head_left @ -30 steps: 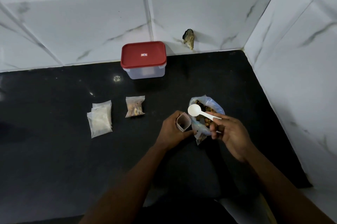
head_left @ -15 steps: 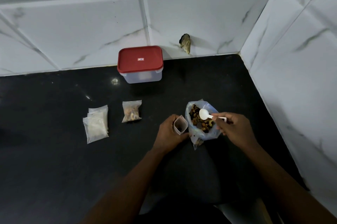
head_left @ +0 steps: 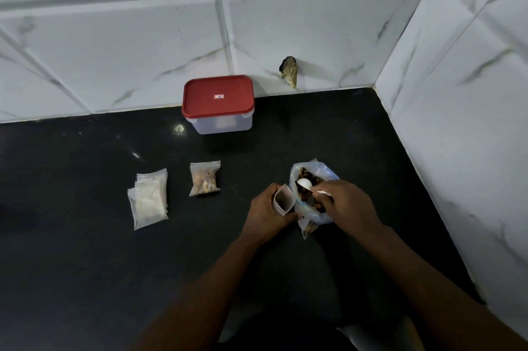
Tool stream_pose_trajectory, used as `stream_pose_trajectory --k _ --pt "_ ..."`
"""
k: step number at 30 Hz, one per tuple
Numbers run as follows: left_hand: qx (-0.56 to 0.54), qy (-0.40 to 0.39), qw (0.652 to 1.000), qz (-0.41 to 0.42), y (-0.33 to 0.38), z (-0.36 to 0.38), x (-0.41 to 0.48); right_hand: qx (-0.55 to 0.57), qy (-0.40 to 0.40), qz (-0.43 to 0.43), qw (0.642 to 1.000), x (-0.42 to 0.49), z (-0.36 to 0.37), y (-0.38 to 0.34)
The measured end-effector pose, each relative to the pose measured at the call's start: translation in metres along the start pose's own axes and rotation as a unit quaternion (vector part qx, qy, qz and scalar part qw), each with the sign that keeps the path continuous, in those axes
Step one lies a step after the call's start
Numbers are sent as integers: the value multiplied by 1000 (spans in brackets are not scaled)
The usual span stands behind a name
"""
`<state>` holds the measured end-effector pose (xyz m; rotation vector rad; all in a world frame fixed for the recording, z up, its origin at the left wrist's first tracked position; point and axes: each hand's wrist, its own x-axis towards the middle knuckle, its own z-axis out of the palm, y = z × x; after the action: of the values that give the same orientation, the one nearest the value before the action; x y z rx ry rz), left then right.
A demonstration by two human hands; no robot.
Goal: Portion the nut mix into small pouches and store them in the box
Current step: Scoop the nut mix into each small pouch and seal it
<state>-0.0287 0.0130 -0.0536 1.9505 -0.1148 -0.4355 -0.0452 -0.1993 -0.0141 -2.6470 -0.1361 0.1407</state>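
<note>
Nut mix (head_left: 310,179) lies in an open bag (head_left: 327,176) near the right edge of the bench (head_left: 85,265), under my right hand.

Hazards from this point:
- Spill at transfer. The pouch (head_left: 284,200) has a narrow mouth, so a heaped spoon (head_left: 304,183) would shed nuts onto the bench.
- Mouth collapse. If I slacken my left grip, the film is likely to fold shut.
- Bag tip-over. The bag is soft and stands unsupported, and dragging the spoon against its wall could topple it.

Hand pose:
- My left hand (head_left: 268,213) curls round the pouch, holding it upright with the mouth spread, touching the bag's side. I cannot tell how much the pouch holds.
- My right hand (head_left: 348,205) pinches the spoon handle, wrist bent down, with the bowl dipped among the nuts.

Farther out, a filled pouch (head_left: 205,182) lies flat near the middle of the bench, with the empty pouches (head_left: 148,197) stacked to its left. The box (head_left: 218,122) stands at the back edge against the wall (head_left: 143,36), its lid (head_left: 218,96) on. The lid must come off before storage.
</note>
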Motion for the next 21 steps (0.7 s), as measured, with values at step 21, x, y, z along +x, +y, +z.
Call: stream_pose_trajectory --k 21 --pt "-63 -65 995 -39 0 -3 -3 485 -50 412 770 0 -6 -16"
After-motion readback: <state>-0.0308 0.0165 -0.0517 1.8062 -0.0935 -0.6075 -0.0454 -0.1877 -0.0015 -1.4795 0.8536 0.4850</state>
